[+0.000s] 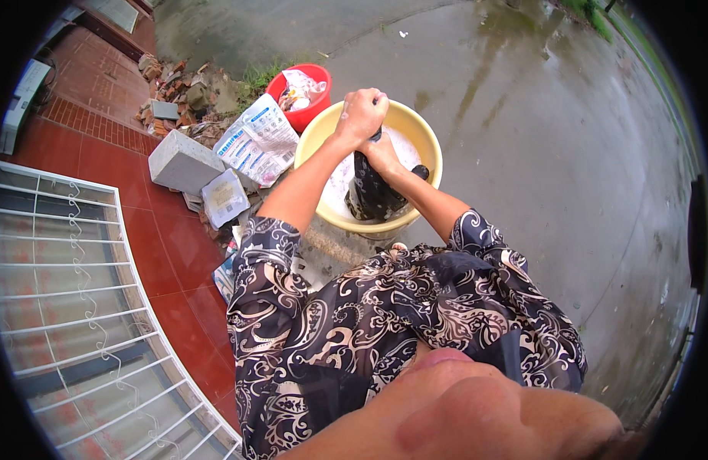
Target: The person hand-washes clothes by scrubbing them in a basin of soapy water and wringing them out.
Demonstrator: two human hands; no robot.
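A yellow plastic basin (433, 138) in front of me holds sudsy water (404, 148) and a wet black cloth (377, 192). My left hand (362, 115) is closed in a fist around the top of the cloth, above the basin's far part. Just below it, my right hand (380, 152) grips the same cloth. The lower part of the cloth hangs down into the basin, and a dark end of it shows beside the forearm on the right. Which arm is which I judge from the sleeves: the left one comes from the left.
Behind the basin at left stands a red bucket (302, 119) with crumpled packaging in it. A printed plastic bag (262, 138), a grey block (184, 161) and broken bricks (176, 95) lie to the left, near a red tiled wall (158, 230) and a white window grille (124, 253). Wet concrete (532, 172) extends right.
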